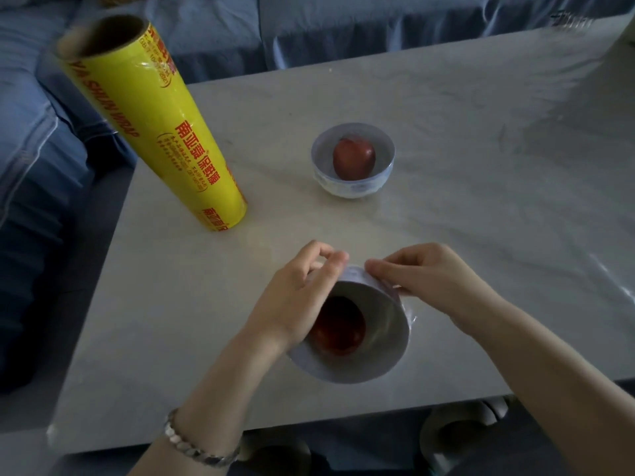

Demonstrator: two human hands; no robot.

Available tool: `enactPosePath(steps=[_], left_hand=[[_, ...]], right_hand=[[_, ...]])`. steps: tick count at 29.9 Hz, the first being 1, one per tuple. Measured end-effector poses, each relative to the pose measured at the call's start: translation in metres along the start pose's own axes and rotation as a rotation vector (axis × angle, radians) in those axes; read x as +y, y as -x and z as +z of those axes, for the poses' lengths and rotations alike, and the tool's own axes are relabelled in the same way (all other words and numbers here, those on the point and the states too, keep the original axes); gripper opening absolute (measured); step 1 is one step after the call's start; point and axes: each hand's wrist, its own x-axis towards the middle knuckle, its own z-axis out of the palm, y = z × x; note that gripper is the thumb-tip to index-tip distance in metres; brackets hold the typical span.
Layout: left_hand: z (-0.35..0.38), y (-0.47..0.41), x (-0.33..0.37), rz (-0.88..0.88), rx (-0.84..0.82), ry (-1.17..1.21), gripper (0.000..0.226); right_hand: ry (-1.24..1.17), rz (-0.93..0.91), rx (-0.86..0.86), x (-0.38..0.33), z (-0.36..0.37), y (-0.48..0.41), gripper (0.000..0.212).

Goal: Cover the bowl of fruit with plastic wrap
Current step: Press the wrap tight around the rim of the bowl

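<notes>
Both hands are on the near bowl [388,338]. My left hand [302,293] curls round the left side of its outer wall, thumb and forefinger meeting at the far side like I'm pinching the film down. My right hand [426,280] is wrapped over the right side, fingers lying along the wall and pressing the plastic wrap [410,316] against it. The bowl is tipped so its mouth faces me, close to the front edge of the table [481,132], with a red apple [338,324] inside. I can't tell if it's lifted clear or resting on its side.

Progress-wise, I'd say nearly done. There's crinkled shiny film bunched on the right outer wall, so the sheet looks torn off and pulled over. The film across the mouth is too clear to actually see, though. What's left is probably just smoothing the edges tight all round and setting the bowl upright.

Further out, a second bowl [352,188] sits mid-table with its own apple [354,158]; it looks a bit hazy on top, so it could be wrapped, but I honestly can't say. The yellow roll of wrap [154,132] stands on end to the left, well apart from both bowls. A blue sofa [206,29] runs behind the table. Nothing's really in my way.
</notes>
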Motion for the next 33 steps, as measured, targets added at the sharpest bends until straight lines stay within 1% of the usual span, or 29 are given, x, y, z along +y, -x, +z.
enactPosePath(steps=[2,4,5,7,8,9,10,12,15,18,21,23,24,25,27,28,30,33], left_hand=[[0.0,0.001,0.0,-0.005,-0.003,-0.015,0.039],[0.001,0.001,-0.001,0.008,0.009,0.008,0.035],[0.001,0.001,-0.001,0.012,0.012,0.023,0.03],[0.001,0.003,0.0,0.013,0.003,0.064,0.011],[0.0,0.003,0.0,0.017,0.004,0.074,0.009],[0.0,0.004,-0.001,0.022,0.013,0.083,0.014],[0.001,0.004,-0.003,0.021,0.026,0.099,0.015],[0.002,0.004,-0.005,0.007,0.062,0.136,0.01],[0.004,0.004,-0.009,-0.005,0.116,0.173,0.017],[0.003,0.005,-0.009,0.001,0.121,0.166,0.016],[0.003,0.005,-0.01,0.012,0.123,0.151,0.017],[0.004,0.005,-0.008,0.023,0.118,0.15,0.016],[0.004,0.006,-0.007,0.032,0.112,0.149,0.015],[0.005,0.006,-0.006,0.046,0.107,0.149,0.014],[0.005,0.007,-0.004,0.071,0.099,0.157,0.014],[0.005,0.008,-0.003,0.075,0.1,0.161,0.015],[0.005,0.008,-0.005,0.072,0.113,0.164,0.02],[0.005,0.008,-0.008,0.051,0.133,0.178,0.026]], right_hand=[[-0.002,0.069,-0.067,-0.005,-0.005,-0.003,0.022],[0.011,0.12,-0.144,-0.009,-0.008,-0.003,0.022],[0.039,0.118,-0.165,-0.009,-0.008,-0.003,0.025],[0.083,0.077,-0.172,-0.009,-0.006,-0.003,0.031],[0.092,0.048,-0.164,-0.009,-0.005,-0.003,0.032],[0.081,0.025,-0.15,-0.009,-0.003,-0.003,0.033],[0.045,0.015,-0.131,-0.009,-0.002,-0.003,0.033],[-0.044,0.013,-0.099,-0.009,0.002,-0.003,0.032],[-0.144,0.012,-0.08,-0.009,0.007,-0.005,0.027],[-0.31,0.087,-0.142,-0.01,0.006,-0.009,0.017],[-0.396,0.188,-0.219,-0.014,0.002,-0.014,0.018],[-0.391,0.197,-0.259,-0.018,0.001,-0.018,0.017],[-0.364,0.188,-0.288,-0.019,0.001,-0.018,0.012],[-0.307,0.171,-0.316,-0.021,0.002,-0.019,0.005],[-0.153,0.126,-0.335,-0.022,0.003,-0.02,0.007],[-0.114,0.114,-0.317,-0.021,0.004,-0.021,0.007],[-0.12,0.115,-0.273,-0.019,0.006,-0.023,0.004],[-0.153,0.111,-0.205,-0.013,0.01,-0.025,0.011]])
